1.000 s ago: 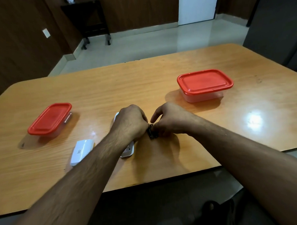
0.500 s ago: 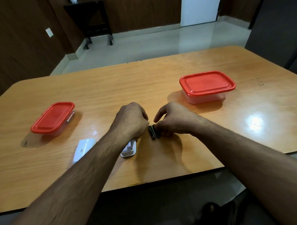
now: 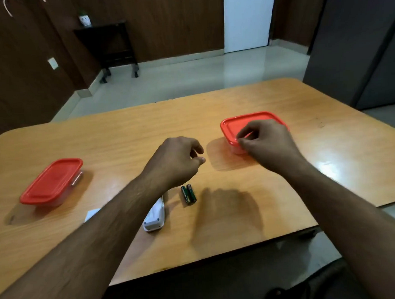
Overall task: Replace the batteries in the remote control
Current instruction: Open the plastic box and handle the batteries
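Observation:
Two dark green batteries (image 3: 188, 193) lie side by side on the wooden table (image 3: 124, 138), with no hand on them. The white remote control (image 3: 154, 215) lies just left of them, partly hidden under my left forearm. Its white battery cover (image 3: 91, 214) peeks out left of that arm. My left hand (image 3: 176, 159) hovers above the table beyond the batteries, fingers loosely curled and holding nothing. My right hand (image 3: 268, 142) rests at the near-left corner of the red-lidded container (image 3: 238, 124) on the right, fingertips at the lid's edge.
A second red-lidded container (image 3: 52, 181) stands on the left of the table. The table's near edge runs just below the remote. Beyond the table are a tiled floor, a dark side table (image 3: 107, 40) and a white door.
Both hands have let go of the batteries, which now lie on the table. My right hand has moved right and away to the red-lidded container, and my left hand has lifted away from me.

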